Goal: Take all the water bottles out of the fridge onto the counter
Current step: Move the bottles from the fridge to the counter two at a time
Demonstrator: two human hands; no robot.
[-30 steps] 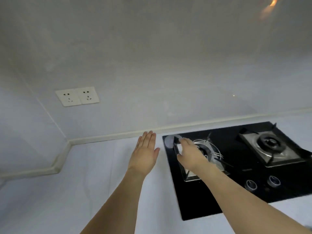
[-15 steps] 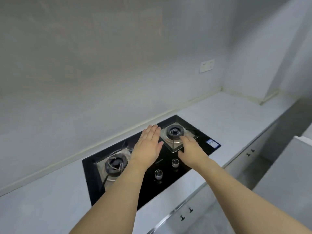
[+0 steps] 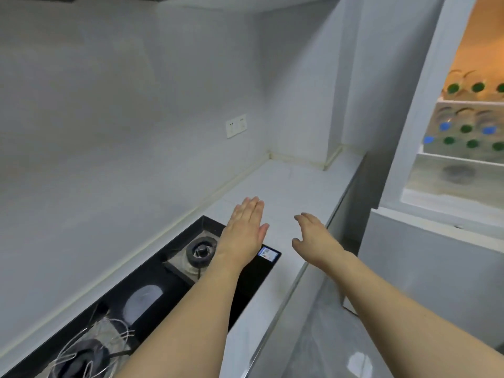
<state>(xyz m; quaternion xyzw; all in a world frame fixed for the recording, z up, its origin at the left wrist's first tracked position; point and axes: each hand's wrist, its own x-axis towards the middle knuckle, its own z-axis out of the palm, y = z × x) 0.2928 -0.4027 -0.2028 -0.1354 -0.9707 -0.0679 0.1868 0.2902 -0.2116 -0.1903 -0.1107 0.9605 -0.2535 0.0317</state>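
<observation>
My view has swung round to the right. A second ago I was looking down at the stove with a socket on the wall off to the left of my hands; now the open fridge has come into sight, up and to the right of my right hand. That matters, because the water bottles are finally visible: rows of caps, green and blue, standing on the door shelves, well apart from both hands and still all inside.

Both hands are empty. My left hand is flat with fingers straight and together, hovering over the corner of the black stove. My right hand is relaxed, fingers loosely spread, above the counter near its front edge.

Nothing has been taken out yet, as far as I can judge. The stretch of counter beyond my fingertips, between stove and fridge, looks like the natural landing spot, and the reach toward the shelves goes up and right.
</observation>
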